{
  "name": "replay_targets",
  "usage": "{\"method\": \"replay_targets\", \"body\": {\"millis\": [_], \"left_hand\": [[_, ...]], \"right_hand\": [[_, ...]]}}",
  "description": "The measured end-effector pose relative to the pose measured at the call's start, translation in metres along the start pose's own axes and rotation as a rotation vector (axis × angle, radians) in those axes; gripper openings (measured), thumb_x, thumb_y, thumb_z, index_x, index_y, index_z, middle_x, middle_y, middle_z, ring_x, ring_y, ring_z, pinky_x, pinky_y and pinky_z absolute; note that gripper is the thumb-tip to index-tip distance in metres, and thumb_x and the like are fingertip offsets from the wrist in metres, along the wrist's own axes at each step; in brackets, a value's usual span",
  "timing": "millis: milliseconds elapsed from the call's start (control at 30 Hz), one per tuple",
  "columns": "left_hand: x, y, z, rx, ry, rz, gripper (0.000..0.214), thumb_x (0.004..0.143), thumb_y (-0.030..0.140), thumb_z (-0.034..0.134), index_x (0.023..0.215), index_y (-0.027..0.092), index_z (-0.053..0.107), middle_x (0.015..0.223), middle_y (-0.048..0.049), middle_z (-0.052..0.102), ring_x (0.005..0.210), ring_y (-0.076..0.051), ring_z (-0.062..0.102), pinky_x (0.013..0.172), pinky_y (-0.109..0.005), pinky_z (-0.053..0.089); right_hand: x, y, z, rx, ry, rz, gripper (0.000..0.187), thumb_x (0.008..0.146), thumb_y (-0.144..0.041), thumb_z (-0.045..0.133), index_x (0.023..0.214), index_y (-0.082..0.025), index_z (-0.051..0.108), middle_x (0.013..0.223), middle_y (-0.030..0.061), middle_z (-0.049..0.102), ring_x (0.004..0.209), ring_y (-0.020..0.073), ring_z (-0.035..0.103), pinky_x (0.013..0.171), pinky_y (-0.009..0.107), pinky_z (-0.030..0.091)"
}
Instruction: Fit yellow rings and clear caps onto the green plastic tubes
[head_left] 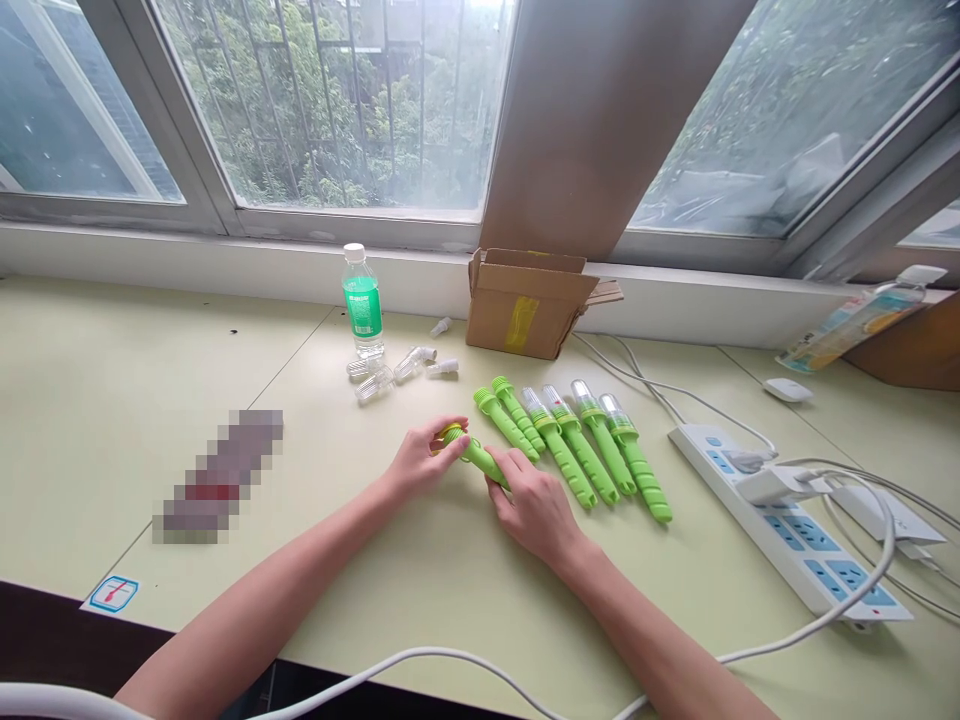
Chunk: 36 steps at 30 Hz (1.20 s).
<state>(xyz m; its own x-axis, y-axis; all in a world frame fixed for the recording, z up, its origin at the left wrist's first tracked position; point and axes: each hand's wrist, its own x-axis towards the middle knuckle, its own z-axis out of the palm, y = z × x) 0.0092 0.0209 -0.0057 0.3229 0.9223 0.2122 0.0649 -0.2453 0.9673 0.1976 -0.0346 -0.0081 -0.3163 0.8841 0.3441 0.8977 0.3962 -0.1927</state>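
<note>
My right hand (536, 500) is wrapped round the body of a green plastic tube (484, 458), shaped like a small torch handle. At the tube's threaded end, my left hand (426, 455) pinches a yellow ring (452, 430) between thumb and fingers. Just beyond my right hand lie two green tubes with bare threaded ends (508, 420). Beside them are several similar green tubes with clear caps (570, 440), side by side and slanting. Loose clear plastic caps (375, 383) lie on the table further off to the left.
A water bottle (363, 305) stands behind the loose caps. An opened cardboard box (525, 305) is against the window wall. At right lies a white power strip (787, 530) with plugs and cables; one cable (450, 655) crosses the front edge. A blurred-out object (225, 470) lies at left.
</note>
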Motion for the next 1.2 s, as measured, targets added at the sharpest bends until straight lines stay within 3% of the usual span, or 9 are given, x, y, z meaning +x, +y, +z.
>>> {"method": "replay_targets", "body": {"millis": [367,600,767,900,1100,1200], "left_hand": [[-0.0018,0.0061,-0.0003,0.020,-0.032,0.041,0.044,0.084,0.041,0.062,0.122,0.020,0.054,0.117,-0.0122,0.066,0.109,-0.024,0.064,0.093,-0.039,0.053],[0.0006,0.0064,-0.0005,-0.306,-0.022,-0.089,0.041,0.073,0.037,0.075,0.088,0.019,0.041,0.112,-0.0135,0.066,0.095,-0.022,0.069,0.081,-0.037,0.056],[0.0024,0.0053,-0.0003,-0.385,-0.029,-0.137,0.044,0.068,0.036,0.079,0.082,0.017,0.042,0.106,-0.0115,0.067,0.098,-0.023,0.068,0.080,-0.035,0.055],[0.0022,0.0059,0.0011,-0.356,-0.001,-0.118,0.043,0.067,0.036,0.080,0.079,0.017,0.043,0.101,-0.0107,0.068,0.108,-0.027,0.064,0.081,-0.036,0.055],[-0.0004,0.0078,0.0024,-0.192,0.060,-0.071,0.040,0.070,0.037,0.077,0.075,0.018,0.043,0.105,-0.0115,0.067,0.094,-0.023,0.069,0.081,-0.039,0.057],[-0.0023,0.0081,0.0032,-0.080,0.101,-0.013,0.036,0.072,0.037,0.075,0.074,0.018,0.044,0.102,-0.0109,0.068,0.100,-0.025,0.067,0.083,-0.041,0.057]], "right_hand": [[0.0001,0.0020,0.0016,0.121,0.041,-0.008,0.035,0.092,-0.023,0.042,0.126,-0.016,0.051,0.096,0.0069,0.063,0.072,0.0169,0.060,0.056,0.026,0.042],[0.0003,0.0028,0.0009,0.123,0.024,0.017,0.036,0.093,-0.025,0.043,0.127,-0.017,0.052,0.095,0.0065,0.063,0.071,0.0173,0.060,0.057,0.026,0.043],[0.0005,0.0049,0.0008,0.054,0.017,0.008,0.037,0.092,-0.024,0.042,0.127,-0.019,0.053,0.091,0.0053,0.062,0.067,0.0159,0.058,0.053,0.025,0.039],[0.0007,0.0055,0.0004,0.054,0.013,0.010,0.038,0.092,-0.023,0.042,0.128,-0.020,0.053,0.088,0.0044,0.061,0.066,0.0157,0.057,0.054,0.025,0.040],[0.0003,0.0066,0.0014,0.072,0.019,0.027,0.038,0.092,-0.023,0.043,0.128,-0.020,0.053,0.090,0.0048,0.061,0.068,0.0165,0.059,0.056,0.026,0.042],[0.0000,0.0063,0.0009,0.077,0.027,0.033,0.038,0.092,-0.023,0.043,0.129,-0.019,0.053,0.093,0.0053,0.062,0.069,0.0167,0.060,0.058,0.026,0.043]]}}
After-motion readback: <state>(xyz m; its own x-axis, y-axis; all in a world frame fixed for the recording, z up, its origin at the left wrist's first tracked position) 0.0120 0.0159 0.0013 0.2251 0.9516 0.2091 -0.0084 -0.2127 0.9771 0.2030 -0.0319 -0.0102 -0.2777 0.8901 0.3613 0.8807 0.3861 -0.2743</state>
